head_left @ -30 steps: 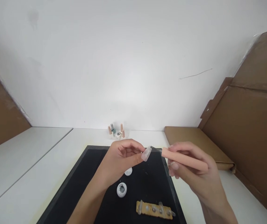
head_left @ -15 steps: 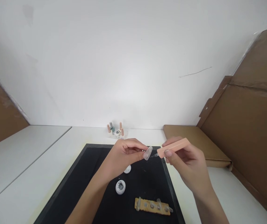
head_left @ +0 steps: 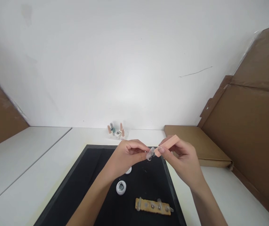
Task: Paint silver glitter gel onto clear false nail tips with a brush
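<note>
Closer now, the right hand (head_left: 180, 157), its grip clenched on the peach handle (head_left: 167, 146), nears the clear nail tip (head_left: 150, 153).

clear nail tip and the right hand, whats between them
The front end of the peach handle that the right hand holds, aimed at the clear nail tip; the head view leaves unclear whether they touch.

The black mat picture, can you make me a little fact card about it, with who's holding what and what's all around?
Left hand: pinches a clear nail-shaped piece
Right hand: holds a peach-handled tool, its front end close to the clear piece; touching, can't tell
On the black mat: open white jar; tan strip bearing clear pieces
Behind the mat: small bottles with peach and grey caps
Right, behind: flat cardboard box
</note>
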`<action>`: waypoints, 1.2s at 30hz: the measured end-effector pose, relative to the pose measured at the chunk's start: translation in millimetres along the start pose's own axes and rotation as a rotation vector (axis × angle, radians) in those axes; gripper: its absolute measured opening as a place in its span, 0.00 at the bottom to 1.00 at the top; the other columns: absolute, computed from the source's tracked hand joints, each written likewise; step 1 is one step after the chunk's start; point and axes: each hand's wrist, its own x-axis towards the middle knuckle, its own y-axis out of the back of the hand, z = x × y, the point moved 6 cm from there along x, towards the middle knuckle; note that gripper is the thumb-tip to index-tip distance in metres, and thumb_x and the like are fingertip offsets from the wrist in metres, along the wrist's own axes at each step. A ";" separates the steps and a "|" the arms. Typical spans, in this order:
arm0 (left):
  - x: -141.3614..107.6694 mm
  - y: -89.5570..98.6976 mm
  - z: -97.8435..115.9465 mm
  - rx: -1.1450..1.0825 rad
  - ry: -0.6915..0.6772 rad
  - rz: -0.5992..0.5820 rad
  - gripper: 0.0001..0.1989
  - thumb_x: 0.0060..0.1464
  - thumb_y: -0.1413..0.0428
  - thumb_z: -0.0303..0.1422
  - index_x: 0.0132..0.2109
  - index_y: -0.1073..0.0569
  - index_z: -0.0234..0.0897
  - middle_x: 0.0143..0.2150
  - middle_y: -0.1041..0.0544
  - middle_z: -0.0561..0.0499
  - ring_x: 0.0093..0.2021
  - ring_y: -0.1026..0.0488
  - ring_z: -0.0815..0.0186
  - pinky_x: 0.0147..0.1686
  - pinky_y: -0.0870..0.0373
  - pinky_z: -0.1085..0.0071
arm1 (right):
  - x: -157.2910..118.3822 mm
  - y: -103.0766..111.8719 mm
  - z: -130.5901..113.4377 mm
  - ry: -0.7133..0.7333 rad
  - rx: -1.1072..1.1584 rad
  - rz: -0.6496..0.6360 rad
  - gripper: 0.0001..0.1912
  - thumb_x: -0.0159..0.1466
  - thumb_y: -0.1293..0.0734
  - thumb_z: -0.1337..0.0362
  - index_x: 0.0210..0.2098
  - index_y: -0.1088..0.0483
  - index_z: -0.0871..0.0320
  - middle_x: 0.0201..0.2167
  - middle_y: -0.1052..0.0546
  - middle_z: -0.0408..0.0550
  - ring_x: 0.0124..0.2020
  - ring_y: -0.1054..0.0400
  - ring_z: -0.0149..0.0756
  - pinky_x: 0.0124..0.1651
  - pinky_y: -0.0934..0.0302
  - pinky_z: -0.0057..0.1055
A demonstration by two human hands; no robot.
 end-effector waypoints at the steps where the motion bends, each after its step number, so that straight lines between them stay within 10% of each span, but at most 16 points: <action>1: -0.2 0.1 0.0 0.004 -0.004 -0.002 0.05 0.48 0.36 0.23 0.29 0.17 0.36 0.29 0.23 0.54 0.31 0.27 0.72 0.34 0.30 0.77 | 0.0 0.5 0.2 0.004 -0.007 0.007 0.11 0.63 0.32 0.63 0.24 0.30 0.55 0.23 0.23 0.39 0.22 0.34 0.27 0.24 0.41 0.24; 36: -2.2 3.0 -4.2 0.013 0.080 -0.044 0.02 0.49 0.35 0.28 0.29 0.18 0.35 0.28 0.22 0.52 0.30 0.29 0.70 0.31 0.34 0.76 | -3.5 4.3 -11.0 0.200 -0.069 0.039 0.06 0.62 0.30 0.67 0.29 0.26 0.53 0.26 0.24 0.41 0.27 0.30 0.31 0.26 0.40 0.27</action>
